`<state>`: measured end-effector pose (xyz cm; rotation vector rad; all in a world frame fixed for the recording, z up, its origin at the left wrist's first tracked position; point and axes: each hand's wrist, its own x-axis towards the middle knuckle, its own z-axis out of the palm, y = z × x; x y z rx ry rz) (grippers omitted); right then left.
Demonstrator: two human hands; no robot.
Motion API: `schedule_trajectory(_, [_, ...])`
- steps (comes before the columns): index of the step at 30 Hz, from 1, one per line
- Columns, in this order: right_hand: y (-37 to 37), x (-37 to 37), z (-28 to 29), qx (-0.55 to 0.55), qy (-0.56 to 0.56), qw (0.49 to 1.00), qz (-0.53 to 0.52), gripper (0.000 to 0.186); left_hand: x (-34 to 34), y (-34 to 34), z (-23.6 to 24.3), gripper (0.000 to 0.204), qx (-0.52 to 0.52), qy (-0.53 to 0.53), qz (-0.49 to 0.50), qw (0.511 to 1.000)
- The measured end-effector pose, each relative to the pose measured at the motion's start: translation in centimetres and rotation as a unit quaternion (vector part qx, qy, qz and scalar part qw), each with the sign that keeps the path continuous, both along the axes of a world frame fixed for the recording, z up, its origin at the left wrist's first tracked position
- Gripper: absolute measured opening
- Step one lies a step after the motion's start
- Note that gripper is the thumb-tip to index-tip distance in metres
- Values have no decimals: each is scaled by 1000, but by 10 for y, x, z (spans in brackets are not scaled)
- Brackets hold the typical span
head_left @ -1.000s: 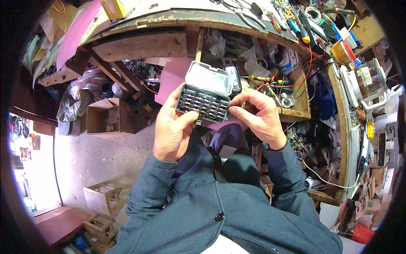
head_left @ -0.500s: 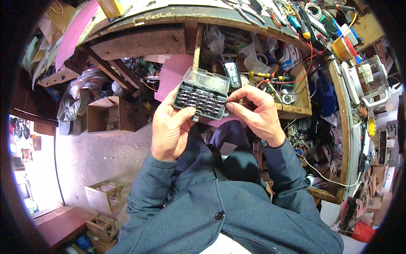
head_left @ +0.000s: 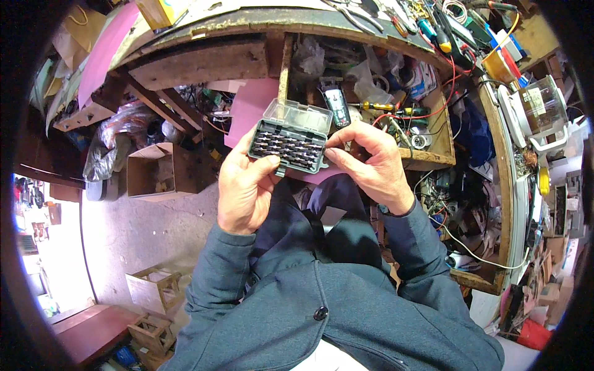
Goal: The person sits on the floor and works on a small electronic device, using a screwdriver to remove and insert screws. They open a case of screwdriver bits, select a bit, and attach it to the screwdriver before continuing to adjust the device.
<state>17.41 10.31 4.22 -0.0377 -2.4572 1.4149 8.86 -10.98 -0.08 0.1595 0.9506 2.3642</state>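
In front of my lap a small dark plastic case of screwdriver bits [head_left: 288, 148] is held up, its clear lid [head_left: 297, 116] swung back on the far side. Rows of metal bits fill it. My left hand [head_left: 245, 182] grips the case at its left end, thumb over the near edge. At the right end, the thumb and fingertips of my right hand [head_left: 370, 162] pinch together against the case's edge. Whether a bit sits between those fingertips is hidden. Beyond the case, a black device with a light face [head_left: 336, 106] rests at the open drawer.
An open wooden drawer [head_left: 427, 162] to the right holds screwdrivers, plastic bags and red wires. Pliers [head_left: 352, 17] and other tools lie on the workbench [head_left: 235, 26] ahead. A cardboard box [head_left: 158, 173] and wooden frames [head_left: 153, 287] stand on the floor at left.
The case and both hands have shifted slightly left. My left hand keeps its hold, and my right fingertips stay at the case's right end.
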Motion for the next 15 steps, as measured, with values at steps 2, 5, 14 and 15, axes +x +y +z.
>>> schedule_trajectory(2, [-1, 0, 1, -4, 3, 1000, 0, 12, 0, 0, 0, 58, 7, -3, 0, 1000])
schedule_trajectory(5, [-2, 0, 2, 1, -24, 1000, -11, 12, -2, -1, -2, 58, 9, -3, -7, 1000])
schedule_trajectory(14, [-4, -2, -2, 80, 56, 995, -1, 12, 2, 4, 4, 58, 3, 5, 6, 1000])
schedule_trajectory(15, [-4, -2, -2, 92, 61, 994, -2, 12, 2, 4, 2, 58, -1, 5, 14, 1000])
